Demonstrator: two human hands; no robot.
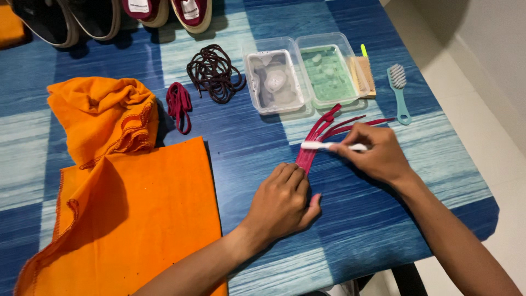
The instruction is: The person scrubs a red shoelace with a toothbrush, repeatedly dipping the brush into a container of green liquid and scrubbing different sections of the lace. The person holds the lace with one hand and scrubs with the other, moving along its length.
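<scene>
My left hand [284, 198] presses flat on the near end of a bundle of red shoelaces [318, 134] stretched across the blue table [246, 142]. My right hand [375, 151] grips a white toothbrush [320, 145] whose head rests across the laces just beyond my left fingertips. The laces fan out toward the far right, their loose ends lying near the tubs.
Two clear tubs stand beyond the laces, one with greyish water [274, 82], one with green water [327, 74]. A wooden brush [364, 74] and a teal brush [398, 90] lie to their right. Dark laces [213, 74], folded red laces [179, 104], orange cloths [126, 186] and shoes [104, 16] lie to the left and at the far edge.
</scene>
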